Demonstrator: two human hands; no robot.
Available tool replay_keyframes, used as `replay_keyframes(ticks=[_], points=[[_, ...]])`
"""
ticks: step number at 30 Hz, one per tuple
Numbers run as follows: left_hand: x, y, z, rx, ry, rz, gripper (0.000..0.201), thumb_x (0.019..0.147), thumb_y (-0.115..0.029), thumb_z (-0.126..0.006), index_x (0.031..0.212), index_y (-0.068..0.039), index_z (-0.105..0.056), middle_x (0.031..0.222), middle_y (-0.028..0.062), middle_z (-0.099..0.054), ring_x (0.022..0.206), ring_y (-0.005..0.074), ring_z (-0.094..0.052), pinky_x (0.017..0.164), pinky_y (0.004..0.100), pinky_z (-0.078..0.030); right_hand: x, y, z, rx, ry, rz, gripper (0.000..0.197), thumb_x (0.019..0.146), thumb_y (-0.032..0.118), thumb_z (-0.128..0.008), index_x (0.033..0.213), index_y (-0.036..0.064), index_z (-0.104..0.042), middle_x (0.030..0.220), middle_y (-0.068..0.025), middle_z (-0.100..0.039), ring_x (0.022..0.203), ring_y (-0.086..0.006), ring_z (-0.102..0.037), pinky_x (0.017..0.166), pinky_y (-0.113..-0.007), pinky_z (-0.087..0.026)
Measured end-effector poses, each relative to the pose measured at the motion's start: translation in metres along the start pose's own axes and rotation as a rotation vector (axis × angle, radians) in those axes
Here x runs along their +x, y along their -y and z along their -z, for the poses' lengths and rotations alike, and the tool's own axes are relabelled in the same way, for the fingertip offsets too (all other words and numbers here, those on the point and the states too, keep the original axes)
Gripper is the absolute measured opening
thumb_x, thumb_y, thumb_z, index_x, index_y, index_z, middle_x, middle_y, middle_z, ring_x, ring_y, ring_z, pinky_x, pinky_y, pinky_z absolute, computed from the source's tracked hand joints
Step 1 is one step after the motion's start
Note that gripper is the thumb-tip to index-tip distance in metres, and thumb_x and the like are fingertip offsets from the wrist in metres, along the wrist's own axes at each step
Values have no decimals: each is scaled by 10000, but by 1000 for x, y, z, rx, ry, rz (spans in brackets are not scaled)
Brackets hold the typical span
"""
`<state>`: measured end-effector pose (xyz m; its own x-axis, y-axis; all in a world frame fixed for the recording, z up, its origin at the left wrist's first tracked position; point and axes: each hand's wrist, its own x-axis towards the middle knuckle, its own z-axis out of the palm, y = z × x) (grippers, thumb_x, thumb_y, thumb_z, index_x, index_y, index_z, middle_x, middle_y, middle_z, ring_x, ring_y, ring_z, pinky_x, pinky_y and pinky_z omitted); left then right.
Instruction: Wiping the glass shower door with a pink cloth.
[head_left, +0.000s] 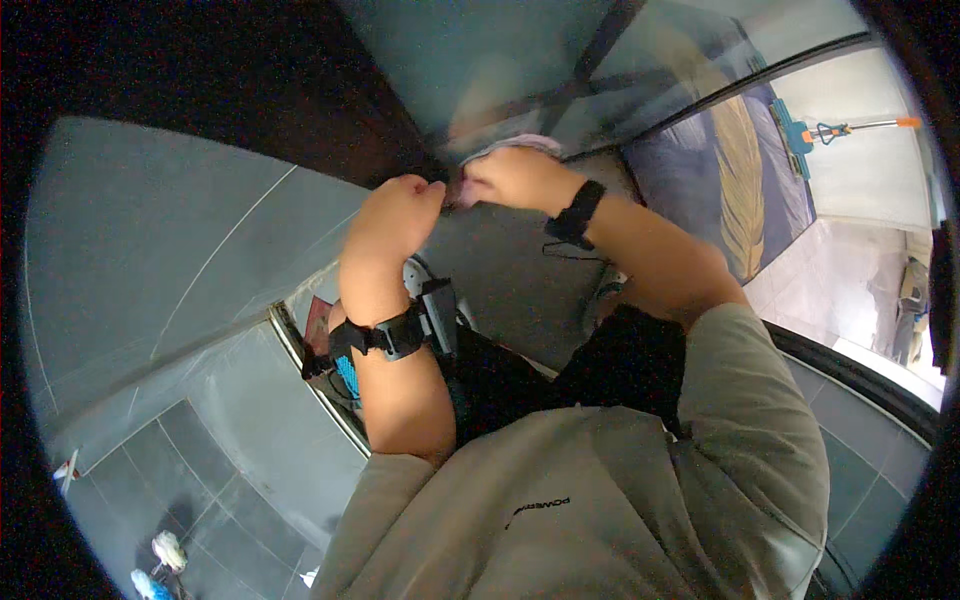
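Observation:
A pinkish-grey cloth (468, 190) is bunched in my right hand (525, 180), whose fingers are closed around it. One edge of the cloth shows above the knuckles, against a dark glass panel (520, 70). Just to the left, my left hand (392, 215) is closed with its fingertips turned toward the cloth, close to the foot of a dark post or frame (400, 140). Whether anything is pinched in those left fingers is hidden. Black straps circle my left forearm and right wrist, and a dark box sits on the left strap.
A grey wall (190, 240) rises on the left, with a metal-edged sill (300, 350) beside my left arm. At right stand a flat mop (795, 140) with a blue head and a dark cover (715, 170) with a gold feather pattern. Small white and blue items (168, 550) lie lower left.

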<state>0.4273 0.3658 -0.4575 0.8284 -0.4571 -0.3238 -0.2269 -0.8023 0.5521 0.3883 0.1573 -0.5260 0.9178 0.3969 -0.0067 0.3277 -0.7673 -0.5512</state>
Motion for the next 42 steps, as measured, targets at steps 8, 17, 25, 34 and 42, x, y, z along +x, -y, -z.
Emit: replay_keyframes(ticks=[8, 17, 25, 34, 42], points=[[2, -16, 8, -29, 53, 17, 428, 892, -381, -520, 934, 10, -690, 972, 260, -656, 964, 443, -614, 838, 464, -490, -162, -253, 39, -36, 42, -191, 236, 908, 259, -558, 1052, 105, -663, 990, -99, -675, 929, -332, -638, 879, -379, -495], [-3, -6, 3, -14, 0, 53, 440, 897, -398, -517, 938, 0, -701, 984, 250, -666, 977, 435, -620, 852, 469, -497, -169, -260, 73, -544, 14, -850, 405, 872, 408, -588, 1175, 140, -613, 968, -146, -702, 1008, -323, -640, 878, -446, -474], [-12, -2, 9, 7, 1, 83, 417, 884, -383, -516, 938, -20, -716, 973, 233, -673, 932, 442, -624, 836, 471, -504, -81, -120, 38, -697, -10, -188, 213, 866, 267, -641, 1019, 125, -688, 1006, -76, -713, 924, -294, -659, 770, -412, -519], [9, 19, -72, -997, 100, 6, 149, 920, -124, -563, 940, 7, -632, 779, 28, -624, 653, 101, -566, 609, 253, -474, -74, -115, 27, 142, -22, -274, 206, 855, 187, -638, 886, -15, -664, 760, -136, -664, 693, -197, -624, 664, -320, -487], [-18, 6, -116, -977, 294, 235, 138, 926, -186, -619, 971, -57, -641, 734, 19, -606, 642, 124, -579, 636, 282, -524, -87, -87, 31, 351, -272, -381, 184, 848, 175, -629, 877, -2, -671, 762, -108, -666, 702, -173, -620, 646, -337, -492]])
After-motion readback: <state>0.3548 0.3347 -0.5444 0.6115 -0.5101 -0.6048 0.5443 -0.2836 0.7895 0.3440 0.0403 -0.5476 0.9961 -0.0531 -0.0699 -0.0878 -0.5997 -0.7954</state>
